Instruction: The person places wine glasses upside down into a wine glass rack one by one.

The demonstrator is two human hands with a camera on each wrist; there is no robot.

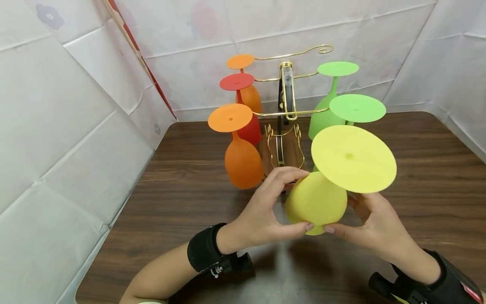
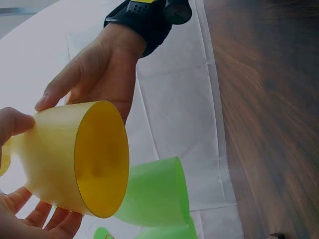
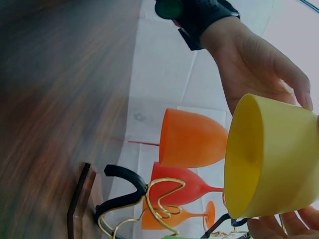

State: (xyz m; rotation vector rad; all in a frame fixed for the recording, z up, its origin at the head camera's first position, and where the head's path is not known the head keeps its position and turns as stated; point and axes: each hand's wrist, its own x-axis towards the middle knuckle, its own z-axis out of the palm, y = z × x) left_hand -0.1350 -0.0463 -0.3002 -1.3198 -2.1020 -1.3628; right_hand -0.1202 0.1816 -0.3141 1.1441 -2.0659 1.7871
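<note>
A yellow wine glass (image 1: 317,200) hangs upside down between both hands, its round foot (image 1: 354,158) uppermost and tilted. My left hand (image 1: 263,213) grips the bowl from the left, thumb at the front and fingers round the far side. From the right, my right hand (image 1: 379,223) holds the same bowl, its thumb close to the left thumb. The bowl's open mouth (image 2: 102,159) shows in the left wrist view, above the table. Just beyond the hands, a gold wire rack (image 1: 286,90) carries upside-down glasses, with a light green glass (image 1: 357,108) nearest the yellow foot.
On the rack's left arms hang a front orange glass (image 1: 243,162), a red glass (image 1: 237,82) and a rear orange glass (image 1: 240,62). Another green glass (image 1: 338,69) hangs at the back right. The dark wooden table (image 1: 182,185) meets white sheeting (image 1: 265,25) behind.
</note>
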